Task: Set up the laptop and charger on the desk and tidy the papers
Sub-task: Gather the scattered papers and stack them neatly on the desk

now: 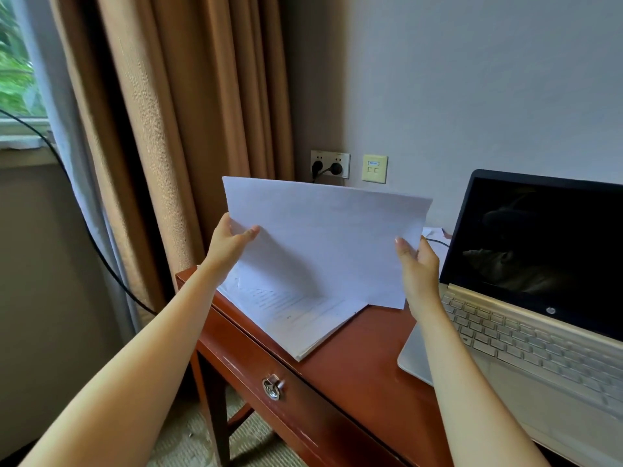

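Laptop [522, 318] with HP logo [550, 310] below screen [539, 237]

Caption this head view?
Left hand and right hand hold white paper sheets at red-brown wooden desk beside open silver laptop.

Pale grey painted wall [472, 79], tan pleated fabric curtains [188, 129] beside a daylit window [17, 62] showing green foliage, silver double wall socket [330, 164], cream data-port plate [375, 168], reddish-brown polished wooden surface [354, 352] with a metal ring drawer pull [272, 389], beige woven carpet [182, 439]
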Tool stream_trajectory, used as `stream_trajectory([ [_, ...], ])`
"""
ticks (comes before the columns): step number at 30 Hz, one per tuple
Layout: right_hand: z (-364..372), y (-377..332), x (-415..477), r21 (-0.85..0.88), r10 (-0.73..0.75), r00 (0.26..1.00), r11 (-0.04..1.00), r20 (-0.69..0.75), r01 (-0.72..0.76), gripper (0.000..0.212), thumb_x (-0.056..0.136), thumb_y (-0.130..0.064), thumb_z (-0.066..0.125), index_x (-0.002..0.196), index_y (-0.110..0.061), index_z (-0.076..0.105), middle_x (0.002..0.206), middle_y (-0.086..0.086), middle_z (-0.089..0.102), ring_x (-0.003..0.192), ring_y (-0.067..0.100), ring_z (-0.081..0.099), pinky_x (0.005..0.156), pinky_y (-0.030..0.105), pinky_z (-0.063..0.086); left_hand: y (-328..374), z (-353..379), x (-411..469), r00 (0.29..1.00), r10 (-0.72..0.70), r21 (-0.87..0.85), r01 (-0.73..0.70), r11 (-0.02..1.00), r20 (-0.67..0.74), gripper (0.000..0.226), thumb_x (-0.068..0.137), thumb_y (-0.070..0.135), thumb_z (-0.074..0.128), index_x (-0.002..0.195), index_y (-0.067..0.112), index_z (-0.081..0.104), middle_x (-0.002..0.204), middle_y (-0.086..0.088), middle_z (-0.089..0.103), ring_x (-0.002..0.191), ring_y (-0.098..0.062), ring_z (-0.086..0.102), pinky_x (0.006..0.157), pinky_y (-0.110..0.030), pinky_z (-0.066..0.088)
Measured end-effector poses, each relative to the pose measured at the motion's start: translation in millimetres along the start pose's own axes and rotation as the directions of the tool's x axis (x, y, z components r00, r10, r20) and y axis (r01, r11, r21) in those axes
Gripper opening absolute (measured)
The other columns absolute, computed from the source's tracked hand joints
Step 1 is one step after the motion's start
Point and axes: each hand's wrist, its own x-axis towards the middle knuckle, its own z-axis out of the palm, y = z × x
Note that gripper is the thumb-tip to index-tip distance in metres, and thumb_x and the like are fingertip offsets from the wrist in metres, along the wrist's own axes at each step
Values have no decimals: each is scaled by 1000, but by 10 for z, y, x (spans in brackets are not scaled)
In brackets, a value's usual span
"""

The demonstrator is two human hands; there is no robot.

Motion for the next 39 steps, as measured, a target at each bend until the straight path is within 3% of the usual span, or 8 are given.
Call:
stream_trajectory([
  [6, 22, 53, 33, -41, 8, 991, 999, -135, -14, 26, 95, -17, 51, 74, -30, 57, 77, 6, 57, 79, 20, 50, 74, 31, 41, -41, -6, 1, 999, -38, 33, 38, 999, -17, 38, 91, 13, 58, 127, 5, 45, 123, -12, 57, 106, -24, 56, 85, -35, 47],
  [11, 96, 92, 6, 89, 152, 961, 987, -231, -134, 28, 94, -14, 51, 69, -23, 55, 74, -3, 56, 76, 16, 50, 72, 29, 41, -126, -56, -35, 982, -127, -76, 118, 990, -139, 36, 88, 16, 62, 122, 11, 54, 109, -9, 60, 79, -14, 59, 62, -22, 45],
  [14, 166, 145, -40, 168, 253, 935, 962, -249, -215, 26, 95, -12, 50, 71, -22, 55, 81, -1, 58, 81, 17, 51, 72, 27, 43, -132, -116, -71, 947, -258, -346, 182, 920, -189, 41, 87, 14, 62, 127, 16, 52, 112, -6, 57, 93, -17, 58, 70, -26, 49],
  [18, 298, 201, -130, 321, 408, 891, 886, -199, -334, 12, 95, -9, 48, 89, -13, 58, 79, -2, 58, 81, 21, 56, 73, 30, 48, -110, -104, -196, 940, -342, -578, 280, 767, 1, 10, 92, 12, 54, 100, 17, 54, 78, 0, 55, 58, -8, 60, 60, -22, 51],
  [22, 423, 220, -261, 353, 510, 846, 829, -158, -434, 8, 95, -7, 47, 97, -11, 55, 80, 2, 56, 68, 15, 53, 58, 23, 44, -164, 96, -316, 934, -324, -310, 355, 882, 149, 14, 93, 3, 49, 102, 13, 53, 87, -2, 60, 72, -16, 61, 67, -29, 53],
  [29, 420, 253, -275, 82, 625, 776, 772, 87, -631, 13, 93, -9, 43, 97, -5, 54, 76, 8, 58, 60, 23, 58, 45, 27, 48, -326, 129, -295, 877, -422, 3, 434, 901, -230, 35, 90, -1, 37, 123, -3, 48, 115, -23, 56, 95, -29, 54, 85, -42, 48],
  [33, 392, 327, -303, -360, 567, 822, 779, 56, -513, 26, 90, -13, 46, 114, -2, 48, 65, 10, 59, 33, 14, 56, 31, 17, 41, -388, 66, -397, 890, -348, 242, 421, 874, -294, 33, 89, 3, 40, 119, -7, 50, 117, -25, 55, 98, -35, 52, 75, -32, 39],
  [39, 381, 382, -317, -500, 456, 889, 779, 38, -378, 24, 90, -10, 48, 108, 4, 52, 59, 10, 58, 22, 8, 47, 29, 13, 33, -444, 62, -465, 908, -302, 371, 398, 839, -292, 38, 86, 2, 46, 124, -3, 42, 117, -22, 58, 106, -38, 56, 74, -33, 40],
])
